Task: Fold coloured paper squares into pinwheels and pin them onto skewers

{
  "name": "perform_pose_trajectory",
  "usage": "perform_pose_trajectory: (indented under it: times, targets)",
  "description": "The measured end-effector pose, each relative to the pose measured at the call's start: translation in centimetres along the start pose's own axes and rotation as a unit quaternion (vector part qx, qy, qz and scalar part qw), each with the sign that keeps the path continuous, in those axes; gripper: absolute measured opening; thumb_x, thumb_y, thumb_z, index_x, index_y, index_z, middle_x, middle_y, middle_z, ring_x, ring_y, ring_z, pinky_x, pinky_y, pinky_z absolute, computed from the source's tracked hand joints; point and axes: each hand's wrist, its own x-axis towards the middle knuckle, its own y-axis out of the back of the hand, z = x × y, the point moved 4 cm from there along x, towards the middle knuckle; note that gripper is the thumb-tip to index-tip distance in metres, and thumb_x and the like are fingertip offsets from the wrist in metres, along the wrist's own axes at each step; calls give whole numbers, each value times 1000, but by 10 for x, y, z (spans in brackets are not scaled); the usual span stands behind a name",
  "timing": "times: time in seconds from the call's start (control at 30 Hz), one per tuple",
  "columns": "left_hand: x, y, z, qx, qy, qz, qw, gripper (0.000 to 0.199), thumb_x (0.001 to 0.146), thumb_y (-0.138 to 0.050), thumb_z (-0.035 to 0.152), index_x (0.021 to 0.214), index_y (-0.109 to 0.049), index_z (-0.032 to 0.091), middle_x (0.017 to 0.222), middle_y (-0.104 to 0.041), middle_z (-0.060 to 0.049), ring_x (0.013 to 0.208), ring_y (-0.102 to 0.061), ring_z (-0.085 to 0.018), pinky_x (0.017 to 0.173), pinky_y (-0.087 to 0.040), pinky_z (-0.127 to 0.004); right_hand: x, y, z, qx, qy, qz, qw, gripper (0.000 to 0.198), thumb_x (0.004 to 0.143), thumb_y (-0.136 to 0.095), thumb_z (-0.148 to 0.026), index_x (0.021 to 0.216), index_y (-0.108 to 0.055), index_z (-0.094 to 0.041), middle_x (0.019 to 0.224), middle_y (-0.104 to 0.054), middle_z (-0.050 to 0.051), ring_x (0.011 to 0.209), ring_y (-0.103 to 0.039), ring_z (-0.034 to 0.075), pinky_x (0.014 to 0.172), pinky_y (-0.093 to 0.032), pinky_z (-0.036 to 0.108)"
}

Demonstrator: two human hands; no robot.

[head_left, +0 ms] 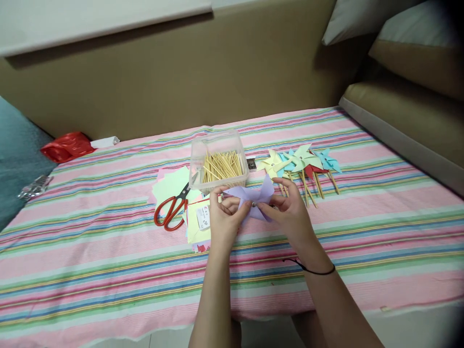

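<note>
red bag (pixel 68 146) at striped cloth (pixel 90 263) far left corner, white packet (pixel 105 142) beside, shiny packet (pixel 35 187) by left edge, cushion (pixel 418 63) beyond right edge

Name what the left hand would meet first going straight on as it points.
Beyond the purple pinwheel in the left hand, probably the clear plastic box of sticks, though depth is unclear.

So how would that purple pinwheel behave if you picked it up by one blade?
The pinwheel would likely feel very light, since it looks like thin paper. The raised blade would probably flex, being just a curved, open flap. A hard pinch might crease it for the same reason.
</note>
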Motion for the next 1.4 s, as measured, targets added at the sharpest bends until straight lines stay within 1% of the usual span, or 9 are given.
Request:
perform_pose_trajectory:
  times: [0.3,0.47,0.63,0.83,0.97,1.07,1.2,1.33,1.4]
  targets:
    - [0,-1,0,3,17,-31,999,71,58,-81,19,114,-38,23,66,-70,3,53,-64,-12,53,-48,-21,-1,1,1,-20,0,-3,1000,67,64,-78,-35,119,-40,-26,67,-69,-3,52,-60,14,47,-47,25]
    - [2,8,2,-12,3,10,1000,66,55,-82,19,107,-42,22,67,-70,1,58,-66,-14,56,-50,-22,0,1,-1,1,25,-11,1000,58,67,-77,-36,115,-45,-26,85,-73,3,82,-68,20,72,-54,34]
    - [2,28,9,-86,-30,58,994,64,54,-83,18,107,-48,21,75,-70,1,69,-69,-13,69,-53,-23,3,11,-3,6,51,27,998,47,73,-74,-37,111,-49,-24,100,-73,7,98,-65,22,92,-47,41]
    - [-3,56,21,-175,-12,73,982,60,52,-85,18,105,-57,22,77,-70,1,67,-66,-10,65,-52,-19,5,19,1,-13,49,47,998,44,75,-73,-38,110,-51,-25,97,-73,6,98,-65,22,91,-46,41]
    - [-5,80,28,-214,-49,104,970,42,55,-85,21,90,-61,22,76,-67,4,69,-64,-8,70,-51,-18,3,12,3,-43,56,47,996,41,74,-73,-40,107,-53,-24,94,-73,6,95,-66,23,86,-49,39]
    - [-7,97,31,-268,-82,106,954,46,52,-87,22,91,-63,23,72,-64,7,64,-60,-4,70,-49,-16,0,4,2,-80,64,51,993,32,73,-72,-42,97,-60,-23,86,-71,5,85,-66,22,74,-52,36]
    - [-12,111,33,-335,-112,97,930,55,50,-89,26,98,-62,23,65,-57,10,57,-55,0,63,-44,-14,-3,-6,-6,-142,98,39,984,21,76,-69,-42,79,-65,-21,75,-67,3,72,-62,19,66,-50,32]
    - [-18,113,35,-353,-116,68,926,62,46,-90,25,100,-61,24,60,-50,11,50,-49,0,55,-39,-16,15,-26,-27,-194,157,8,968,18,80,-65,-39,81,-66,-21,74,-67,3,69,-63,18,65,-51,32]
    - [-19,110,35,-359,-105,57,926,62,45,-90,24,100,-61,25,58,-49,10,49,-48,-1,54,-39,-18,35,-45,-41,-240,212,-24,947,16,82,-62,-35,84,-67,-20,81,-70,5,77,-65,20,72,-52,34]
